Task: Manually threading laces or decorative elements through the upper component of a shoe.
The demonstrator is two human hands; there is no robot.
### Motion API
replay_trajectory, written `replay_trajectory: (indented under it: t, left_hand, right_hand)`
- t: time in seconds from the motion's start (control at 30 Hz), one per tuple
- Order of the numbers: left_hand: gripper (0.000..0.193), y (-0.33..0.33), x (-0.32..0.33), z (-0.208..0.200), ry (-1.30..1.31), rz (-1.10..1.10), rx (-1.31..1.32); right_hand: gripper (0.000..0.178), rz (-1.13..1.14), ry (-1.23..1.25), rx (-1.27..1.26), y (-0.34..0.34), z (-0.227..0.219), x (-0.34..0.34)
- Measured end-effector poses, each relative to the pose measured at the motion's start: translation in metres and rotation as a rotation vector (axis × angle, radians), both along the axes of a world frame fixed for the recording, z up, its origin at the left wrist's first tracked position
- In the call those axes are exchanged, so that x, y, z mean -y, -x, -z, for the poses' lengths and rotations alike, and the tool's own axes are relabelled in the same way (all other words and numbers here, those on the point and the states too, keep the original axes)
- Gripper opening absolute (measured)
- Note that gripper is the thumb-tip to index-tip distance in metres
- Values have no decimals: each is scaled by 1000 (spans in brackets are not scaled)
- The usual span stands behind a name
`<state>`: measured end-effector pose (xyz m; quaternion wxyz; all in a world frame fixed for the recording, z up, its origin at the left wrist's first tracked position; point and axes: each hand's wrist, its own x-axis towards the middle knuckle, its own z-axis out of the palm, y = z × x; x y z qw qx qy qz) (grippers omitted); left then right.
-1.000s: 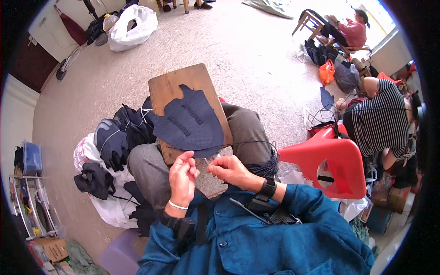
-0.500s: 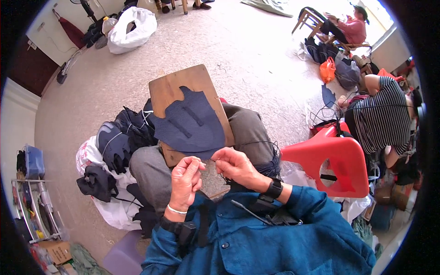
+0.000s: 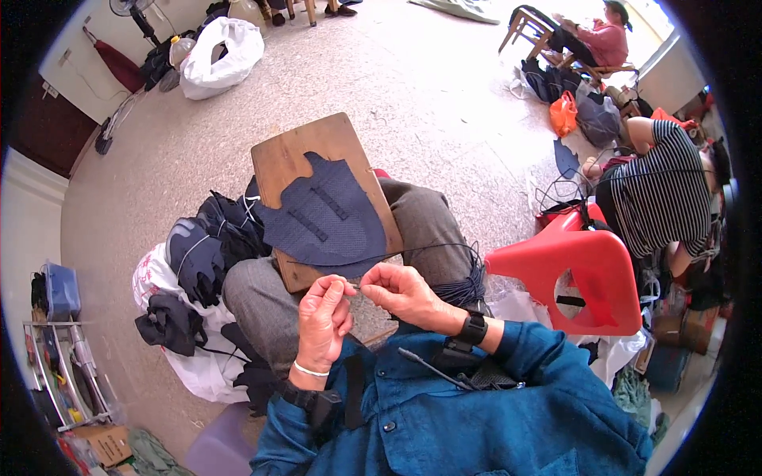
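Observation:
My left hand (image 3: 320, 321) and my right hand (image 3: 409, 297) meet in front of my lap, thumbs pinched against fingers and the tips close together. Whatever sits between the fingertips is too thin and small to make out. Just beyond them, a wooden board (image 3: 275, 161) rests across my thighs. Flat on it lies a dark blue textured fabric piece (image 3: 337, 226) with two darker parallel strips; neither hand touches its middle. A bundle of dark cord (image 3: 467, 287) lies over my right thigh, and a thin strand runs from it toward the board's near edge.
A red plastic stool (image 3: 595, 285) stands at my right, with a person in a striped shirt (image 3: 663, 190) bent over behind it. Dark fabric pieces (image 3: 194, 258) lie on a white bag (image 3: 159, 278) by my left knee. Another seated person (image 3: 607, 44) is far right.
My hands have come slightly closer together, the right one moving a little left. The whole view has shifted slightly. The fabric piece stays on the board.

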<state>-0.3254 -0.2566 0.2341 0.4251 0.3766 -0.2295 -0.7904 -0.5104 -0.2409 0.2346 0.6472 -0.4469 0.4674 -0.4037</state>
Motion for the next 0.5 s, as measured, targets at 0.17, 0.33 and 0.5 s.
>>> replay_trajectory:
  t: [0.17,0.33,0.5]
  left_hand:
    - [11,1,-2,1,-7,-37,-33]
    - [11,0,-2,4,-12,-33,-33]
    - [10,-1,-3,6,-6,-35,-70]
  right_hand:
    - [17,24,97,-76,0,0,-2]
    - [17,31,91,-79,0,2,-2]
    - [20,44,94,-113,-3,6,-2]
